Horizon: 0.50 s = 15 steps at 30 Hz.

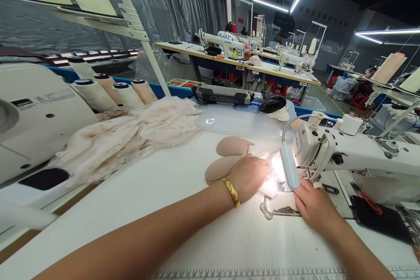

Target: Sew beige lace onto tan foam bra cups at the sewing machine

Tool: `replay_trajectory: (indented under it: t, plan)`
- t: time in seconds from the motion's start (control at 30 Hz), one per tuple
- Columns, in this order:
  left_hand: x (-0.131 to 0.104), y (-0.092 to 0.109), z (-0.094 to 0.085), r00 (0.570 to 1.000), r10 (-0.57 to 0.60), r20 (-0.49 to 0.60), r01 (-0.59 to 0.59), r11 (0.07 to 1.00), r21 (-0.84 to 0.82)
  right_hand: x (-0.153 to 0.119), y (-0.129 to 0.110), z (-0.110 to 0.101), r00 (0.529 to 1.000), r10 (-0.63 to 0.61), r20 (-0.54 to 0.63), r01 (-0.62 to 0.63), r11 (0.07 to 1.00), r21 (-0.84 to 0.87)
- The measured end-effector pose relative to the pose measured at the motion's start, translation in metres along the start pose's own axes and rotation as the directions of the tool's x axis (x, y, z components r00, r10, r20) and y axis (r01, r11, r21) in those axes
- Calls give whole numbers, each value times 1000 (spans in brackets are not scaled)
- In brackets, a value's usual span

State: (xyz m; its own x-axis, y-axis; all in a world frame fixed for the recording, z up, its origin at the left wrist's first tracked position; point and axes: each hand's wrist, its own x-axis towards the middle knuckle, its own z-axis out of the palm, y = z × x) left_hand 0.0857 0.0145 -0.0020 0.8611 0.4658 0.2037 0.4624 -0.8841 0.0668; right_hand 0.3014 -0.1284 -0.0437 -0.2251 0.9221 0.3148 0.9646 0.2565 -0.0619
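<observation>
My left hand (252,178), with a gold bracelet at the wrist, is closed on a pale piece of fabric (271,183) beside the sewing machine's needle area. Glare from the lamp (288,168) washes out much of this fabric, and the lamp head hides part of it. My right hand (315,203) has its fingers bent and fingertips closed at the fabric's right edge, close to the presser foot of the white sewing machine (348,146); the tips are partly covered. Two beige moulded bra cups (233,145) lie on the table just beyond my left wrist.
Crumpled cream lace fabric (147,127) is heaped at the left, near thread cones (126,95). Orange-handled thread snips (367,199) rest by a black phone-like slab (380,221) at the right. A ruler strip (249,273) runs along the front edge. Other sewing stations stand behind.
</observation>
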Motion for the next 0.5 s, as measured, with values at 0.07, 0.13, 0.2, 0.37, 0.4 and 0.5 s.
replay_trajectory:
  t: [0.07,0.13,0.2,0.37,0.4,0.5]
  plan:
    - [-6,10,0,996,86,4,-86,996,-34,0,0,0,1000,2,-2,-2,1000,-11]
    - [-9,17,4,977,211,-21,-212,973,-88,0,0,0,1000,2,-7,-2,1000,-23]
    - [-10,21,10,949,310,-55,-314,941,-126,0,0,-1,1000,0,-9,0,999,-33]
    - [-6,25,21,951,292,-100,-301,950,-85,1,-1,-4,1000,-6,-6,6,999,-32]
    - [-6,26,21,956,278,-99,-285,956,-71,1,-1,-4,1000,-4,2,4,1000,-28]
    - [-5,29,22,966,240,-95,-246,968,-51,0,0,-3,999,4,32,-3,1000,-22]
